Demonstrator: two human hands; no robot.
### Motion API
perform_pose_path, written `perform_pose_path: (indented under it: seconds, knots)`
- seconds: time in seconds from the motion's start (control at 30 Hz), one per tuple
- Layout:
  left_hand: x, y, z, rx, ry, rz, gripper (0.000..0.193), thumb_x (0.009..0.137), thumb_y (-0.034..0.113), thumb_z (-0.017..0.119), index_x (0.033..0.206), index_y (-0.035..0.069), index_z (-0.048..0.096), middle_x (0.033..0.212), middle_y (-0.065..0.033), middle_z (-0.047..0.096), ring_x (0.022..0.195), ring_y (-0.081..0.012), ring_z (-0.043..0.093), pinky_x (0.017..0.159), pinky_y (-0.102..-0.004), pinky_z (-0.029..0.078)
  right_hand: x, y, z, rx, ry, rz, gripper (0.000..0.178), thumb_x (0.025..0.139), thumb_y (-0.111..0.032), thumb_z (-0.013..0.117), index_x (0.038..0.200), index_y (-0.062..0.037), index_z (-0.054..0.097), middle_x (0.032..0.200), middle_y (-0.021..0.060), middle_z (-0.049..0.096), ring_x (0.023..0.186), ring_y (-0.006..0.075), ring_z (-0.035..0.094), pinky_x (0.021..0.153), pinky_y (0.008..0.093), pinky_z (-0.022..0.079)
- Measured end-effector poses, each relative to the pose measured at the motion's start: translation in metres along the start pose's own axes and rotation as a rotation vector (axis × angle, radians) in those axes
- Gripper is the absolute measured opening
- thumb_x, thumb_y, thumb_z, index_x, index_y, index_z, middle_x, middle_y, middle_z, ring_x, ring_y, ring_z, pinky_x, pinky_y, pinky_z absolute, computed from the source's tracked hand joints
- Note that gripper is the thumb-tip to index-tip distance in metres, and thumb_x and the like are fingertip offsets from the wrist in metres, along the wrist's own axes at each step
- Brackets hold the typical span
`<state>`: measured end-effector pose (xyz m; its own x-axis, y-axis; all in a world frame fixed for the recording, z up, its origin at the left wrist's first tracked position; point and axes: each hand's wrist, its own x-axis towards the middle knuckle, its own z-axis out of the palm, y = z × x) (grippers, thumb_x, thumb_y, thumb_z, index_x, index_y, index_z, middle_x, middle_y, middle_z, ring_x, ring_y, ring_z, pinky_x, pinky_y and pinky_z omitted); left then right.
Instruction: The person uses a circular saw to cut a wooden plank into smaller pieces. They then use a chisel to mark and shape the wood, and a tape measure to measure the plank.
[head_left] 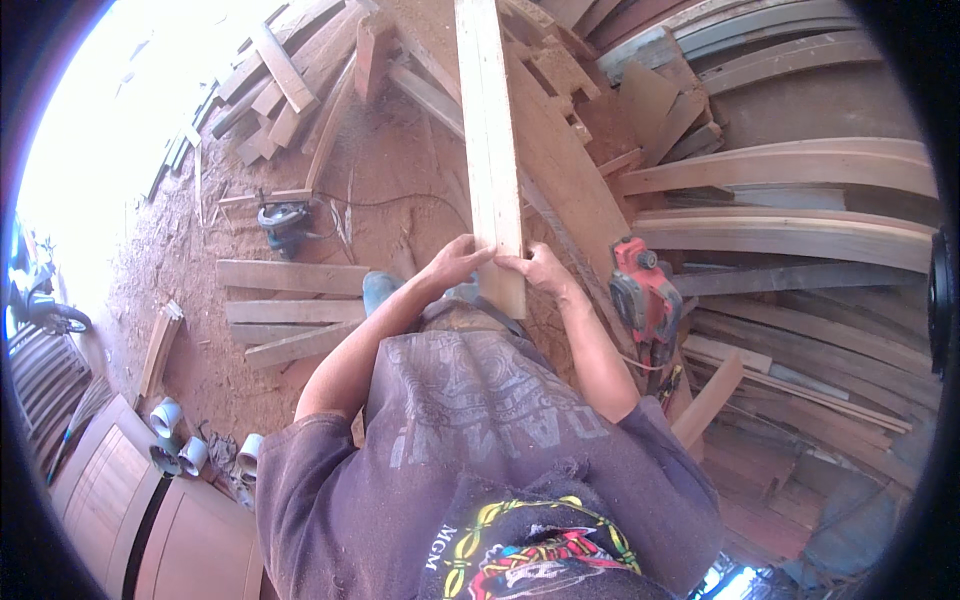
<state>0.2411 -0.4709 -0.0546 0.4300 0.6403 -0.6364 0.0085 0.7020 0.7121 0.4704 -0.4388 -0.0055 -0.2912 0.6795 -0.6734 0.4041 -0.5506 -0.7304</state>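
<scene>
A long pale wooden board runs away from me, its near end close to my waist. My left hand is closed on the left edge of that end, thumb on top. On the opposite edge my right hand is closed too, its thumb reaching over the end. The undersides of both grips are hidden. Just below my hands, a darker flat piece of wood shows under the board's end. To the right of my right hand, a red and black electric planer sits by the planks.
A blue circular saw lies on the dusty floor at the left, its cord trailing. Several short boards lie nearer me. Stacked planks fill the right side. Wooden door panels and white pipe pieces are at the lower left.
</scene>
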Motion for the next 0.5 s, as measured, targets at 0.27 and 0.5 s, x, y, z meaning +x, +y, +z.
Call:
perform_pose_path:
  seconds: [0.27, 0.5]
  knots:
    - [0.006, -0.033, 0.012, -0.076, 0.113, 0.005, 0.058, 0.104, 0.041, 0.075, 0.143, 0.000, 0.063, 0.126, -0.0132, 0.076, 0.114, -0.0230, 0.073, 0.088, -0.0384, 0.059, -0.006, 0.036, -0.005, 0.217, -0.017, 0.077, 0.065, 0.096, -0.032, 0.084, 0.142, 0.0072, 0.062, 0.131, 0.0173, 0.073, 0.118, 0.0247, 0.071, 0.101, 0.0391, 0.057]
    - [0.004, -0.027, 0.034, -0.079, 0.182, -0.044, 0.057, 0.104, 0.044, 0.074, 0.139, -0.001, 0.067, 0.122, -0.0118, 0.076, 0.109, -0.0225, 0.072, 0.090, -0.0378, 0.060, -0.014, 0.041, -0.015, 0.248, -0.037, 0.030, 0.067, 0.093, -0.030, 0.087, 0.143, 0.0059, 0.062, 0.133, 0.0173, 0.071, 0.120, 0.0251, 0.069, 0.103, 0.0391, 0.056]
